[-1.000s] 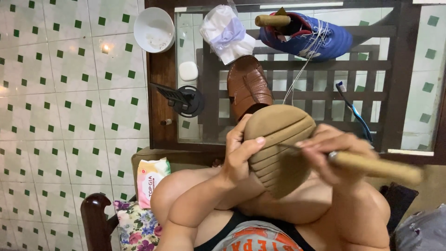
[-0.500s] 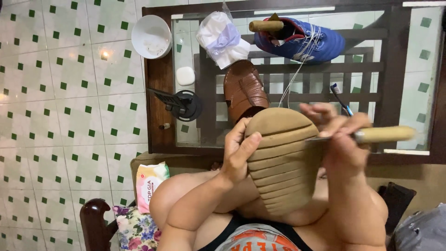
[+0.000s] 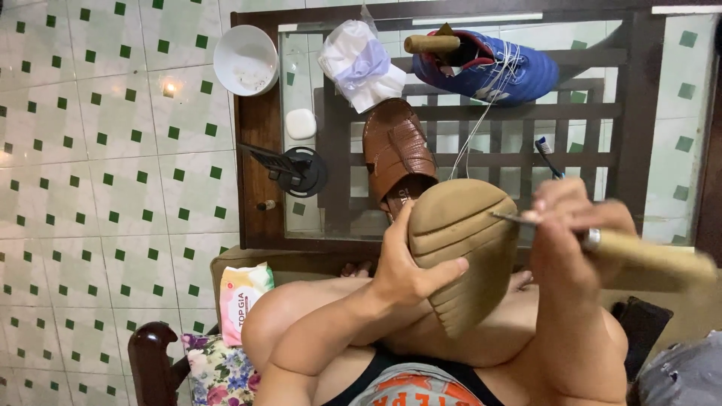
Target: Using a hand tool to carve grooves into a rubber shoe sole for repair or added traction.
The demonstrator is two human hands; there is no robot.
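Note:
My left hand grips a tan sandal turned sole-up over my lap, fingers wrapped around its edge. My right hand holds a wooden-handled awl; its thin metal tip touches the sole's rim near the toe. A matching brown leather sandal lies on the glass table just beyond.
On the table stand a blue sports shoe with white thread and a wooden tool handle in it, a crumpled white bag, a small white block and a black stand. A white bowl sits on the tiled floor; a tissue pack lies by my knee.
The sandal has tilted so its toe points up higher. My right hand with the awl moved right and slightly down, its tip now at the sole's rim.

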